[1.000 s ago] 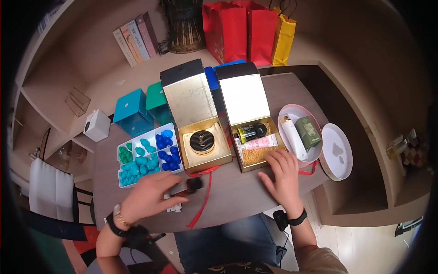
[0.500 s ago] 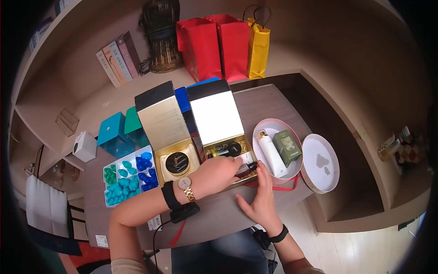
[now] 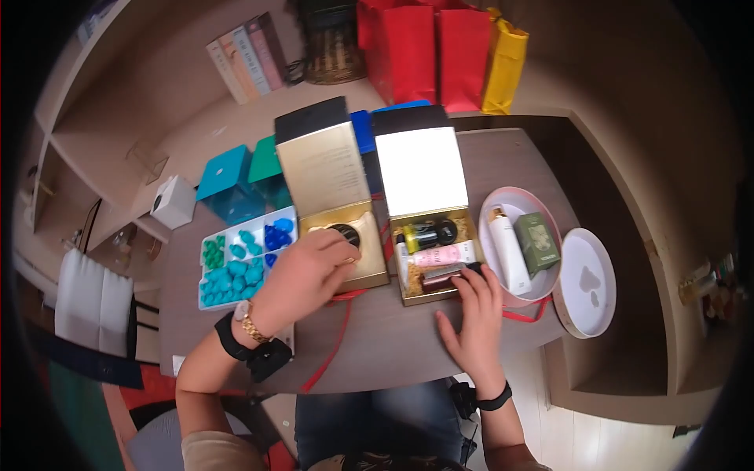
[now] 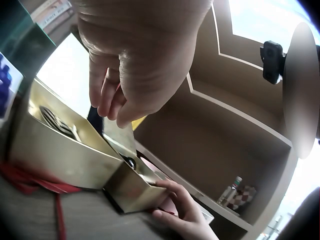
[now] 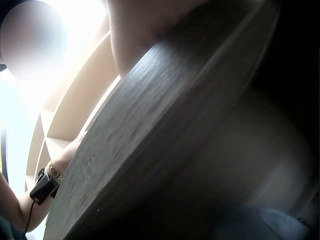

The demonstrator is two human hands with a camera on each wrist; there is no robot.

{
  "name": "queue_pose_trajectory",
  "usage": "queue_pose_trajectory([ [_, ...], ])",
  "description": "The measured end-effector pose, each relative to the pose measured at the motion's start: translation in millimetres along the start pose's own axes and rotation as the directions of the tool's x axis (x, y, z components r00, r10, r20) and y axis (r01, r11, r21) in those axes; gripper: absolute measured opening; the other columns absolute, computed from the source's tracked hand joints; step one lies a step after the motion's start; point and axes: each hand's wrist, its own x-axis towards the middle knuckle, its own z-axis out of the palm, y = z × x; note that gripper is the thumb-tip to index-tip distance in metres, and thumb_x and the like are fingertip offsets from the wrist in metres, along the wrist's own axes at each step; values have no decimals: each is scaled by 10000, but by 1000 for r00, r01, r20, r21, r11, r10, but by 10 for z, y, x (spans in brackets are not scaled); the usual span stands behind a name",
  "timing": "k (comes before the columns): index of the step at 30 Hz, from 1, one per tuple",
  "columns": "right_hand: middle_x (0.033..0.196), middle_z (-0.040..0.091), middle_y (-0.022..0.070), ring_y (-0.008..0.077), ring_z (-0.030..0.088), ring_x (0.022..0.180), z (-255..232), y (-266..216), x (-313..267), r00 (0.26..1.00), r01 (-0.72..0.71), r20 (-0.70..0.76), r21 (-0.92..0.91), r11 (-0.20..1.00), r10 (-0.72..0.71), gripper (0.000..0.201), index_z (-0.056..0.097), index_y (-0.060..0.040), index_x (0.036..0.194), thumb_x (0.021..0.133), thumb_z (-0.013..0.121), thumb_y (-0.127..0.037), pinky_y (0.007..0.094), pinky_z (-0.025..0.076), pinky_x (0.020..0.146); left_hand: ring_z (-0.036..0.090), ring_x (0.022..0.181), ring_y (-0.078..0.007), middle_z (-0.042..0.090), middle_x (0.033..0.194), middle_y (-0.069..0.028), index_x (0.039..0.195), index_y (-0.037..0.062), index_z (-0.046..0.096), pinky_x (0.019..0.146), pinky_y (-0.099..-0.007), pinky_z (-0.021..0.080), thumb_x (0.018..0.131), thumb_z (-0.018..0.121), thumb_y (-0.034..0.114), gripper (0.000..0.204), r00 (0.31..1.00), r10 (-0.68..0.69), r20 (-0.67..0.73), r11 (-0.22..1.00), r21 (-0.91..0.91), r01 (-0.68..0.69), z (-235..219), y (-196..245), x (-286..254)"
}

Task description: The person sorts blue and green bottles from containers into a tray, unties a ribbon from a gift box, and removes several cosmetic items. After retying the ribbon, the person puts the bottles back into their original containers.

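Note:
My left hand (image 3: 302, 275) is over the front of the left gold box (image 3: 371, 275), overlapping the edge of a round black compact (image 3: 348, 233). In the left wrist view that hand has loosely bent fingers, with nothing visible between them. My right hand (image 3: 477, 326) rests its fingers on the front right corner of the right gold box (image 3: 428, 299), thumb spread away. Inside this box a dark reddish bottle (image 3: 440, 278) with a black cap lies at the front. Behind it lie a pink tube (image 3: 440, 256) and a black and yellow-green bottle (image 3: 420, 235) on shredded filler.
Left of the boxes is a white tray (image 3: 201, 259) of green, turquoise and blue pieces. A pink-rimmed oval box (image 3: 488, 212) holds a white bottle and a green carton; its lid (image 3: 589, 286) lies beside it. A red ribbon (image 3: 334, 353) trails across the table. Red bags (image 3: 400, 55) stand behind.
My left hand carried the dark bottle rightward into the right gold box, let go, and moved back left over the left box. My right hand stayed by the right box's corner. The head view shifted.

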Motion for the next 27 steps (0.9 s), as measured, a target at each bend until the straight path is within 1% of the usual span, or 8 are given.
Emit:
queue_pose_trajectory([
  [7,1442,504,186,444,360,1438,59,-38,-7,999,31,-18,-100,994,-33,590,531,-16,1371,819,728,-88,552,309,1175,664,919,-307,678,967,-110,1041,25,700,792,-383,528,883,667,-39,174,964,-246,99,965,-68,253,-499,-393,-926],
  [8,1445,502,187,443,358,1439,98,-48,-13,999,40,-2,-89,995,-40,582,529,-11,1369,825,722,-84,548,310,1174,660,1028,-302,689,1092,-105,1109,44,701,881,-388,534,872,666,-51,257,920,-334,206,932,-77,355,-596,-406,-1151],
  [11,1449,500,187,439,353,1443,84,-27,-22,1000,23,-11,-112,993,-24,567,526,-3,1364,832,711,-69,537,312,1172,617,1169,-303,661,1258,-94,1175,74,697,983,-406,514,834,681,-48,362,970,-122,210,992,43,115,-465,-577,-1460],
  [12,1449,500,187,438,351,1444,81,-34,-23,1000,21,-14,-122,992,-23,563,526,-1,1362,833,709,-63,533,312,1172,549,1288,-291,605,1387,-66,1244,122,679,1070,-419,473,799,701,-11,465,938,-112,328,987,148,66,-436,-571,-1498],
  [15,1446,502,187,435,349,1446,93,-27,-31,1000,19,-15,-139,990,-22,555,530,-3,1358,834,706,-56,528,310,1175,534,1312,-272,580,1424,-55,1289,162,656,1088,-416,455,791,693,35,516,957,52,284,949,285,-136,-219,-554,-1591],
  [18,1464,479,195,442,344,1449,94,-19,-39,999,47,-12,-156,987,-49,571,515,-9,1376,838,705,-46,531,318,1170,527,1316,-243,588,1383,-42,1286,185,645,1101,-406,439,809,689,110,485,951,125,282,907,356,-225,-133,-578,-1586],
  [21,1483,451,218,451,354,1440,98,-44,-62,996,75,-38,-172,982,-82,583,504,-11,1386,839,703,-33,536,325,1165,581,1172,-218,631,1149,-33,1146,151,661,1051,-380,441,827,655,141,320,937,176,302,919,290,-267,-153,-528,-1518],
  [27,1473,466,227,458,429,1385,9,-151,-136,978,158,-119,-127,979,-174,552,526,-15,1362,833,687,5,537,353,1147,622,964,-226,594,1012,-58,1103,109,638,915,-374,486,816,640,112,287,969,196,153,910,341,-238,90,-626,-1613],
])
